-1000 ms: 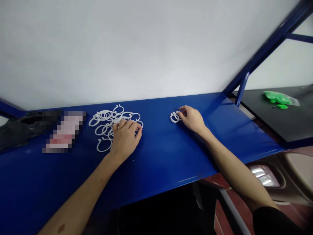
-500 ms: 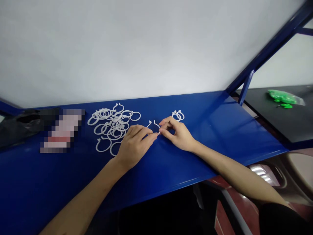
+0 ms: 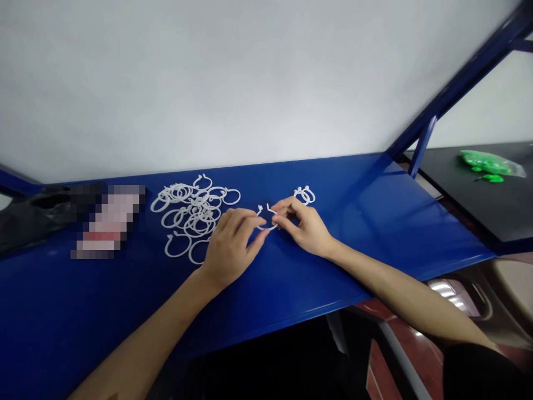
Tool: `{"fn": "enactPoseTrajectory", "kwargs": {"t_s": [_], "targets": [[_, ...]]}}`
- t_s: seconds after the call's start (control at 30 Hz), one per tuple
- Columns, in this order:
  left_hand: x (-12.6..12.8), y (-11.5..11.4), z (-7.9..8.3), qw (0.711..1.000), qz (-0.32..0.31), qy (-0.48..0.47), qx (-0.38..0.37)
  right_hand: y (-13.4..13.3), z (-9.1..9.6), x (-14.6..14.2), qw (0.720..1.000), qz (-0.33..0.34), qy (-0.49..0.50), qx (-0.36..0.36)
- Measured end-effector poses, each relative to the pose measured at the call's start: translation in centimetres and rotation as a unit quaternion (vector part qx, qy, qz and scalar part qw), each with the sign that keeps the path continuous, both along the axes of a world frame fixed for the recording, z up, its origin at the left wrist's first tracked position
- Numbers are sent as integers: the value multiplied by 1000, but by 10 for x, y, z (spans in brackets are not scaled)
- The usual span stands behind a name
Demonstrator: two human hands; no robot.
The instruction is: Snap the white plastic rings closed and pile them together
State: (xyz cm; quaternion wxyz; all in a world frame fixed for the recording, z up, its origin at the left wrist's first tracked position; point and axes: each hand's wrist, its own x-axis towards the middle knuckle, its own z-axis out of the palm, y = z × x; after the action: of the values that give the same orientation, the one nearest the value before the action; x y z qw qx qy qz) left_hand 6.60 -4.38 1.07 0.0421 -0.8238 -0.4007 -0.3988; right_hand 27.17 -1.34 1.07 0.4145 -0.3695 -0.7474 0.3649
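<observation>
A thin white plastic ring point(image 3: 272, 228) with a gap at its top, its two ends standing up, is between my hands above the blue table. My right hand point(image 3: 306, 226) pinches its right side between thumb and fingertips. My left hand point(image 3: 233, 241) has its thumb and forefinger around the lower left of the same ring, slightly apart at the tips; part of that side is hidden by the fingers. Left of my left hand lies a loose pile of similar white rings point(image 3: 200, 214), several with open gaps. Two white rings point(image 3: 306, 194) overlap just behind my right hand.
On the left of the blue table point(image 3: 266, 294) lie a blurred-out pinkish item point(image 3: 110, 219) and a crumpled black bag point(image 3: 37, 216). A pale wall point(image 3: 250, 83) rises behind. To the right, a clear bag of green pieces point(image 3: 489, 163) rests on a black surface.
My left thumb and forefinger have loosened from a tight pinch, so more of the ring's lower edge shows. The ring stays in my right fingertips. The view has shifted slightly.
</observation>
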Motion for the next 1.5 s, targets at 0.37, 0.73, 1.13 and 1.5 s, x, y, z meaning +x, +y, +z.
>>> {"fn": "enactPoseTrajectory", "kwargs": {"t_s": [0.37, 0.73, 1.13, 1.5], "targets": [[-2, 5, -3, 986, -13, -45, -160, -1, 2, 5, 985, 60, -47, 155], [-5, 1, -5, 989, -50, -27, -135, -11, 4, 9, 962, 129, -127, 207], [-35, 31, -19, 980, 115, 124, -104, 26, 7, 26, 947, -127, -225, 192], [-23, 22, -14, 967, 125, 155, -158, 49, -2, 47, 913, -226, -314, 125]]}}
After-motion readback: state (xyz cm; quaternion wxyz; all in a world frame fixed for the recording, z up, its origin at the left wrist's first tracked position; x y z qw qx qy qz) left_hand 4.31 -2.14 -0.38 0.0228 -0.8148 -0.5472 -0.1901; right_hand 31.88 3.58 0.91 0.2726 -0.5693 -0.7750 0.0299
